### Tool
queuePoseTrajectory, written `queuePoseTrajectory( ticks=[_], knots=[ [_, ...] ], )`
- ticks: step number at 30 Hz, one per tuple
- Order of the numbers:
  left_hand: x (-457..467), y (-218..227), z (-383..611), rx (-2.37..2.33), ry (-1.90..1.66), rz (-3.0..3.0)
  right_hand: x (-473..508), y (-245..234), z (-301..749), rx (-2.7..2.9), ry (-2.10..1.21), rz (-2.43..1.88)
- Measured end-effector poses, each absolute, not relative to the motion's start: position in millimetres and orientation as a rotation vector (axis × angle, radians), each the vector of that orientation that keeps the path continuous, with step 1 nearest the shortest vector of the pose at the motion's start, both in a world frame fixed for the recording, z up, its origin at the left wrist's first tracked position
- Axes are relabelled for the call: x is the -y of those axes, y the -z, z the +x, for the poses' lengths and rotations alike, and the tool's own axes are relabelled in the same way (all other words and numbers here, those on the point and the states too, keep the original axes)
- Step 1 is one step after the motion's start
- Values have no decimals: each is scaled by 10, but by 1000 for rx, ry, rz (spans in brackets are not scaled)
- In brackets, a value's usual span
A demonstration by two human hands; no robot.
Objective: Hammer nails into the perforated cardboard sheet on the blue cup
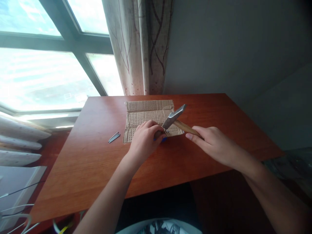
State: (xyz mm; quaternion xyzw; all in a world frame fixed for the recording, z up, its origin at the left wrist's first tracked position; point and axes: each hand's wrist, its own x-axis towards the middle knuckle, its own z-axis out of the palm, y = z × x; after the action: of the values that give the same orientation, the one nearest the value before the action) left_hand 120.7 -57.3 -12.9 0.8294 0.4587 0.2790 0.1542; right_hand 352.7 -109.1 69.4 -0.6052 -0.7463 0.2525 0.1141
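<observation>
My right hand is closed around the wooden handle of a hammer. The hammer's metal head is tilted, one end beside my left fingertips and the other pointing up and to the right. My left hand has its thumb and fingers pinched together over the front part of a perforated cardboard sheet. What they hold is mostly hidden; a dark bit shows between them. A small blue thing peeks out below my left fingers. Several metal nails lie in a bunch left of the cardboard.
The reddish-brown wooden table stands against a grey wall. A patterned curtain hangs behind it, next to a large window at left. Cables are at the lower left, below the table edge.
</observation>
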Motion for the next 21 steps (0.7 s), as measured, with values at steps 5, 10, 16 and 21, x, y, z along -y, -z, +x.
queuePoseTrajectory(
  ticks=[5,10,16,21],
  knots=[
    [571,134,1204,-1307,-811,2366,1115,-692,3527,2173,-707,-1786],
    [565,150,1204,-1299,-813,2364,1112,-639,3528,2199,-784,-1805],
    [566,147,1202,-1289,-818,2363,1118,-616,3520,2178,-747,-1791],
    [568,143,1200,-1285,-831,2357,1117,-563,3496,2180,-774,-1794]
  ],
)
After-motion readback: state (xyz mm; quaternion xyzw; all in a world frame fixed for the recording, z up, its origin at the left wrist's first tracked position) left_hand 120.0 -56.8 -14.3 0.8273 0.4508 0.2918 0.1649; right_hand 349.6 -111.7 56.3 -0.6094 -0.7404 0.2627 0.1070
